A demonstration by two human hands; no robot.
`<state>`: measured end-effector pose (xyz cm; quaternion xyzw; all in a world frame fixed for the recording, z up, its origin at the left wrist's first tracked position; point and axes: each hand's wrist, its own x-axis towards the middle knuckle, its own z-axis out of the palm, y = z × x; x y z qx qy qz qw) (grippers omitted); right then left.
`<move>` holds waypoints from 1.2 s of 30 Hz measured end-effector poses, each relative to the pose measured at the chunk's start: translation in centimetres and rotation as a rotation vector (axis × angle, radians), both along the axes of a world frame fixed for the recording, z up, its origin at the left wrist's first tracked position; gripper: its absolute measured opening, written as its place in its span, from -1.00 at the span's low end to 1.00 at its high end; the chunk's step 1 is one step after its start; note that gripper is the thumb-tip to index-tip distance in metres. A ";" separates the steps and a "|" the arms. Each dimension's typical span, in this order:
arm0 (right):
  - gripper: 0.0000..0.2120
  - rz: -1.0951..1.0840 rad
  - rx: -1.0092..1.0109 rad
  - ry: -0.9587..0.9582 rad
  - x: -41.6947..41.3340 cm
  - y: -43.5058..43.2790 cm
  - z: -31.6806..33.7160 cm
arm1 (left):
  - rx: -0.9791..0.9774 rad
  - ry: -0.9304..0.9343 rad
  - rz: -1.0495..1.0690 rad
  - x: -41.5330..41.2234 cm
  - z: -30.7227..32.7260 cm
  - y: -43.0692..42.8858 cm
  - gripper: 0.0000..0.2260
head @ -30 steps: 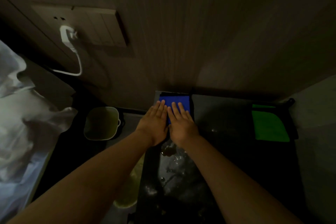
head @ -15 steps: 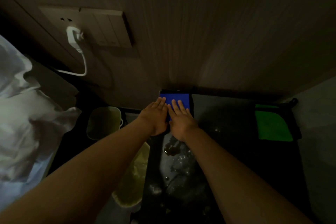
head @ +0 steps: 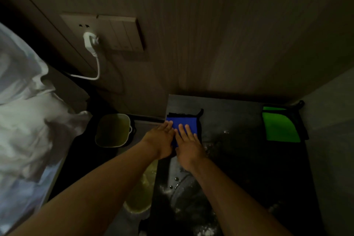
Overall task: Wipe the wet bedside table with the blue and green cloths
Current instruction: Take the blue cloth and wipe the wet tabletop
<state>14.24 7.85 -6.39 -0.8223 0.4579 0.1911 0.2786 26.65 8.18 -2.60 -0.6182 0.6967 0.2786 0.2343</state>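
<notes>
Pressing flat on the blue cloth (head: 186, 120), both hands lie side by side with fingers straight and close together. Neither curls round anything, so the cloth is held down only by weight. The left hand (head: 161, 141) covers the cloth's left edge and the right hand (head: 189, 146) its near right part. The cloth sits at the back-left corner of the bedside table (head: 229, 120), near the wall and right at the table's left edge.

That edge is probably the main risk: with no grip, a sideways stroke could slide the cloth out from under the palms and off the side, where a small bin (head: 113, 130) stands on the floor just beside the table. Flat palms on a wet top may also skid over the fabric or bunch it up instead of carrying it.

Water drops (head: 176, 180) glint on the near part of the table beneath the right forearm. A stroke pulled toward the person could push that water over the front or left edge rather than soak it up. The dim light makes missed patches likely.

The green cloth (head: 278, 128) lies untouched at the back-right corner, well apart from both hands — reaching for it means lifting one hand off the blue cloth.

A white plug (head: 90, 41) sits in the wall socket up to the left, well away from the water.
</notes>
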 end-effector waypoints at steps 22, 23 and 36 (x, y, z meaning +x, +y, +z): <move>-0.44 -0.081 -0.019 -0.110 -3.6 -8.9 -0.4 | -0.202 0.074 0.066 -2.9 -2.2 -7.9 -0.45; -0.45 -0.087 -0.019 -0.113 -4.1 -9.4 -0.3 | -0.197 0.073 0.060 -3.3 -2.0 -8.5 -0.43; -0.39 -0.135 0.038 -0.095 -7.1 -8.5 -0.2 | -0.206 0.075 -0.009 -6.2 -2.0 -7.7 -0.37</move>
